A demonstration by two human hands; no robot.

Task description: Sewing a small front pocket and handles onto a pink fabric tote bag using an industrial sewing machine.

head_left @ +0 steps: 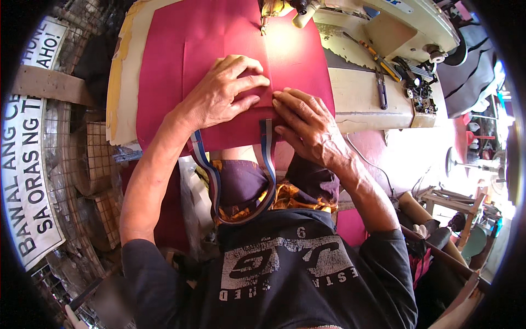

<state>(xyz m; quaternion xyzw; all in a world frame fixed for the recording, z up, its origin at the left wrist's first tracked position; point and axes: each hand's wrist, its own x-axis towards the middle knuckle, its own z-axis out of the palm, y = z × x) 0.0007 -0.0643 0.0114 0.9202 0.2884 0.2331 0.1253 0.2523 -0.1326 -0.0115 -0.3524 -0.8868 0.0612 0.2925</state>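
Observation:
A large red fabric panel [219, 33] lies spread on the sewing machine bed, with a straight crease running through it. My left hand [227, 90] rests on the panel with its fingers bent and apart, touching the cloth. To its right, my right hand [307, 118] grips the panel close to its near edge, fingertips on a fold and the thumb beside a strap end. A striped strap [268, 151] in blue, white and dark bands hangs from the near edge as a loop. Beyond my hands, the machine's needle and presser foot [264, 24] stand over the panel under a bright lamp.
At the right of the bed lie an orange-handled screwdriver [386, 67], a thread snipper [381, 90] and several metal machine parts [421, 88]. The machine's body [405, 27] stands at the far right. Wire-mesh shelving [66, 142] is at the left, and another person's arm [413, 211] shows at the right.

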